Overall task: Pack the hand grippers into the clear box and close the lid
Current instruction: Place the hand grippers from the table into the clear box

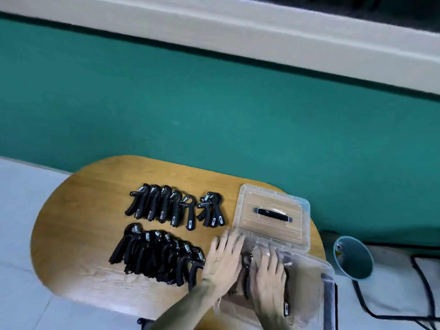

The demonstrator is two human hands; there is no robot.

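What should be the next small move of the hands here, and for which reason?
Probably the left hand should reach to the near row of hand grippers and take one. Only a few lie in the clear box, two rows wait on the table, and the lid is open.

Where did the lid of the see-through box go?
In the head view, the lid lies open on the table's right side, behind the clear box.

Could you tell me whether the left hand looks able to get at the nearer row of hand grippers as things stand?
Probably yes. The left hand lies flat at the clear box's left edge, and the nearer row of hand grippers lies just to its left on the wooden table, with nothing visible in between.
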